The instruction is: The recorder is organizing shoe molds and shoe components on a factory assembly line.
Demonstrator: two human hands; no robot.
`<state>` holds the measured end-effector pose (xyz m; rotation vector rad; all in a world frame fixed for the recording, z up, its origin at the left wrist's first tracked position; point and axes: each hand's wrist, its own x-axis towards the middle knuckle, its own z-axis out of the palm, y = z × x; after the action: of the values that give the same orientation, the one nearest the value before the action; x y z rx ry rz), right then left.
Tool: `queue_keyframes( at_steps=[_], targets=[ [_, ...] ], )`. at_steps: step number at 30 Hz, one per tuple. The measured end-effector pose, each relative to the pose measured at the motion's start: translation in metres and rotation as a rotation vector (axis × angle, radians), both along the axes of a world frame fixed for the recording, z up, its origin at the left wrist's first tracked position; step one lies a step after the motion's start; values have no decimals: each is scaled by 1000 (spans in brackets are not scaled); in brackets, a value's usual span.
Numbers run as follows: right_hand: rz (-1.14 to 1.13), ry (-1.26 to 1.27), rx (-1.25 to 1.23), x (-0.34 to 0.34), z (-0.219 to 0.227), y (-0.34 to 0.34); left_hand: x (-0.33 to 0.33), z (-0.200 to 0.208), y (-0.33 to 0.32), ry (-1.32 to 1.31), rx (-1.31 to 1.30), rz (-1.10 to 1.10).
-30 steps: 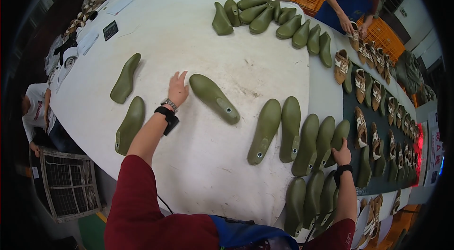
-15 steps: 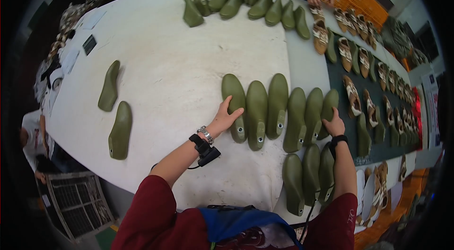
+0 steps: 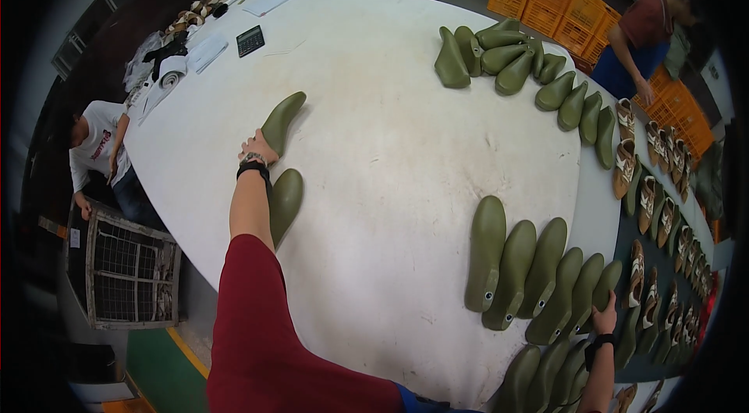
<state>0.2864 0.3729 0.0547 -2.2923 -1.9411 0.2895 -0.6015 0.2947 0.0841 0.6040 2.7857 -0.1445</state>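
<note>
My left hand [image 3: 259, 149] reaches far out to the left, closed round the lower end of a green shoe last [image 3: 284, 121] lying on the white table. Just below it, a second green shoe last [image 3: 287, 198] is partly covered by my forearm. At the right, my right hand [image 3: 605, 318] is closed on the lower part of the end shoe last [image 3: 608, 285]. That one finishes a side-by-side row of several green lasts [image 3: 518, 274]. More lasts [image 3: 518, 383] lie below the row, partly cut off by the lower edge.
A cluster of green lasts [image 3: 495, 60] lies at the table's [image 3: 374, 171] far right. Brown and white shoes [image 3: 637, 272] stand in rows along the right. A calculator [image 3: 250, 40] and papers lie far left. One person [image 3: 105, 144] is at the left by a wire-mesh frame [image 3: 129, 272], another [image 3: 644, 42] far right.
My left hand has left the row's left-end last and swung far left onto a lone last. My right hand stays on the row's right end. The whole view has turned left.
</note>
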Motion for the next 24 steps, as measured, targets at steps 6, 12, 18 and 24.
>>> queue_keyframes(
  at_steps=[6,12,18,24],
  targets=[
    [-36,-82,-44,-2,-4,-8,-4,-7,8,133,-164,-125],
    [-39,-60,-42,-23,19,-5,16,-7,48,11,45,-99],
    [-103,-88,-82,-44,27,5,99,-29,89,77,150,-233],
    [-134,-69,-99,-29,37,-10,228,-35,72,-1319,690,-188]
  ],
)
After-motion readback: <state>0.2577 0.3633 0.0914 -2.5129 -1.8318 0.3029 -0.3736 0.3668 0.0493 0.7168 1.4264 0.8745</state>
